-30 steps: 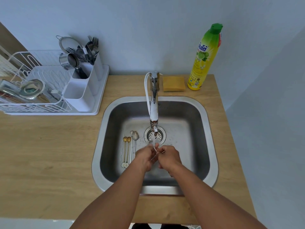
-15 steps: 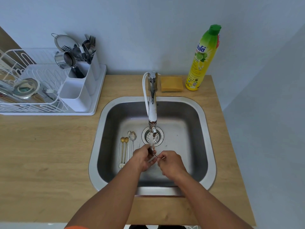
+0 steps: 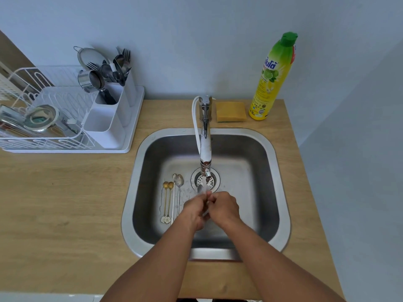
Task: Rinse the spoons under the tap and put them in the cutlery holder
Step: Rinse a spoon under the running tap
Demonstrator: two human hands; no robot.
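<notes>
Two hands (image 3: 210, 209) rub blurred silver spoon (image 3: 201, 189).

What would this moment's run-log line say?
step: rinsing | left hand + right hand: gripping silver metal spoon under chrome tap | waiting in steel sink: four spoons

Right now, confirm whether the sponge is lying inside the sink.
No. The sponge lies on the wooden counter behind the sink, beside the soap bottle.

Spoons (image 3: 173, 198) in sink (image 3: 281, 192); holder (image 3: 109, 118) behind-left.
</notes>
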